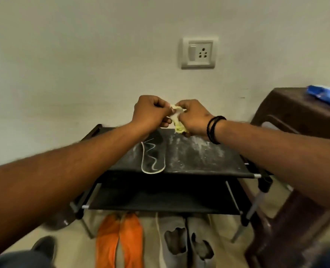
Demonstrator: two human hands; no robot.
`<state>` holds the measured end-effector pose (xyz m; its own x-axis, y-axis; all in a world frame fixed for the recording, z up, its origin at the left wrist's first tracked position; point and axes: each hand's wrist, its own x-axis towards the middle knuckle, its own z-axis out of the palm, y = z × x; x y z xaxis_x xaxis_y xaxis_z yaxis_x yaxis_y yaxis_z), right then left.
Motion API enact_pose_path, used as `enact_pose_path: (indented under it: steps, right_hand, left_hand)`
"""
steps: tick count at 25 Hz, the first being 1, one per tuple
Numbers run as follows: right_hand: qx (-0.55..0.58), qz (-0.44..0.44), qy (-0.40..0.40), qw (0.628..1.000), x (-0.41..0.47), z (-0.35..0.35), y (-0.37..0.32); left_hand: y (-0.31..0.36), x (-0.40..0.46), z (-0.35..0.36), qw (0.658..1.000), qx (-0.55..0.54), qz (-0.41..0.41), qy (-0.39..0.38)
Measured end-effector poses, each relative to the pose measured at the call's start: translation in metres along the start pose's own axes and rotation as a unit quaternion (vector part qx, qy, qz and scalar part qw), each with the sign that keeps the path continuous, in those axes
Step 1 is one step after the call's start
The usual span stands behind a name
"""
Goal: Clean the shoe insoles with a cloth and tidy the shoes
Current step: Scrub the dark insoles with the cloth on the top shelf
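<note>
From the head camera I lose a fair amount. The far end of the black insole runs up under my left forearm, so I can't see its tip. The orange insoles and the worn grey insoles on the floor are cut off by the bottom edge and partly tucked under the lower shelf of the rack. A dark shoe at bottom left is blurred and half out of view. The blue packet on the brown plastic stool is clipped by the right edge, and I can't tell what it is.

My left hand and right hand are raised together above the back of the rack's top shelf, fingers curled, both pinching the small yellow cloth bunched between them. Most of the cloth is buried in my fingers; only a crumpled strip shows, hanging just under the right hand.

The black insole lies flat on the dusty top shelf, below and slightly left of my hands, apart from them, its white-edged heel end towards me. The other insoles lie well below, on the floor near my feet. A wall socket sits on the wall above.
</note>
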<state>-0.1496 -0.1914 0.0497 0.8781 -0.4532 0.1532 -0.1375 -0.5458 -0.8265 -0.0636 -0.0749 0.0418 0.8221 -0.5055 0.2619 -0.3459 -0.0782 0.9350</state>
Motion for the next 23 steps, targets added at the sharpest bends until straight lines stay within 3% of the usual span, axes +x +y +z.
enact_pose_path:
  steps: [2, 5, 8, 11, 14, 18, 21, 23]
  right_hand:
    - [-0.062, -0.003, -0.003, 0.998, 0.006, 0.021, 0.003]
    - [-0.099, 0.018, -0.017, 0.995, 0.012, 0.041, 0.01]
    - [-0.13, 0.05, -0.04, 0.989, 0.018, 0.055, 0.021]
    - [-0.164, 0.105, -0.07, 0.978, 0.027, 0.064, 0.03]
    - [-0.204, 0.152, -0.161, 0.954, 0.031, 0.067, 0.034]
    - [-0.174, 0.198, -0.23, 0.937, 0.04, 0.062, 0.043]
    - [-0.139, 0.219, -0.225, 0.939, 0.045, 0.06, 0.05]
    - [-0.132, 0.195, -0.176, 0.956, 0.049, 0.056, 0.049]
  left_hand:
    - [-0.028, -0.002, -0.015, 0.999, 0.005, -0.03, -0.021]
    - [-0.059, 0.004, -0.028, 0.994, 0.096, -0.011, -0.052]
    - [-0.081, 0.022, -0.04, 0.975, 0.221, 0.009, -0.013]
    - [-0.105, 0.039, -0.048, 0.956, 0.28, -0.088, 0.024]
    - [-0.118, 0.046, -0.051, 0.957, 0.203, -0.209, 0.022]
    - [-0.119, 0.055, -0.053, 0.957, 0.098, -0.271, 0.012]
    - [-0.119, 0.057, -0.054, 0.956, 0.062, -0.286, 0.017]
    - [-0.114, 0.056, -0.059, 0.954, -0.009, -0.295, 0.046]
